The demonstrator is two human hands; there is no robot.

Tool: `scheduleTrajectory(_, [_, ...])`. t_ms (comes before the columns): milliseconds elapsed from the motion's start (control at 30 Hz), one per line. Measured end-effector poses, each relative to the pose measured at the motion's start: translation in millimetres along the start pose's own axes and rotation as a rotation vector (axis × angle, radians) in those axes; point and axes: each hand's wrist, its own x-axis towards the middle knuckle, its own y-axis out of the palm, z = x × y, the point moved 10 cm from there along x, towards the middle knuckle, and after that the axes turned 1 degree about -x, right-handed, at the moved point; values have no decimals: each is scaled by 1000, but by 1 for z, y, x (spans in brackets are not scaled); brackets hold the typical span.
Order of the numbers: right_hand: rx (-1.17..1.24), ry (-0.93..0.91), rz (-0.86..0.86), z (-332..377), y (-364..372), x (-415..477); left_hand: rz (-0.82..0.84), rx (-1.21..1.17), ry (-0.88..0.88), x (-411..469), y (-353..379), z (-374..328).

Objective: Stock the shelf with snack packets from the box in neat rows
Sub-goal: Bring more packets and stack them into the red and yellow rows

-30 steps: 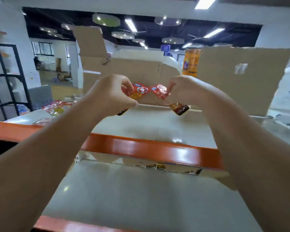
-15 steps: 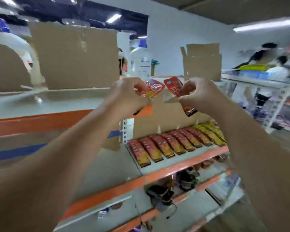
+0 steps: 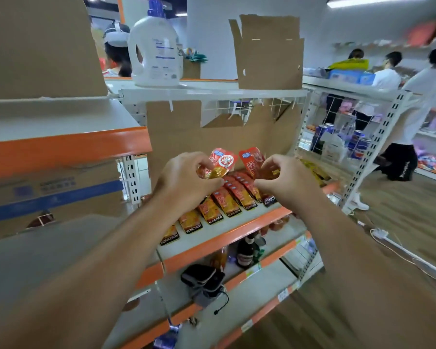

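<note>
Mid-frame, the left hand [image 3: 186, 182] pinches one red packet [image 3: 223, 159] and the right hand [image 3: 287, 183] a second packet [image 3: 252, 158], above the row [image 3: 233, 197] on the shelf [image 3: 227, 239]. Each should land flat, edges matching its neighbours.

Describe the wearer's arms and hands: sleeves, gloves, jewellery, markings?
Two bare hands, no gloves: left hand and right hand. No ring, watch or wristband shows. The left forearm and right forearm are bare right to the frame edge; no sleeve, cable or marking is visible on them.
</note>
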Motion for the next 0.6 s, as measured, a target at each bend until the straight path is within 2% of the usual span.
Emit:
scheduleTrajectory(167, [23, 0, 20, -17, 59, 44, -93, 27, -39, 29, 16, 60])
scheduleTrajectory(367, [6, -8, 69, -28, 117, 81, -130, 49, -133, 45, 28, 111])
scheduleTrajectory(600, [40, -68, 202, -41, 203, 101, -215, 51, -326, 25, 40, 170])
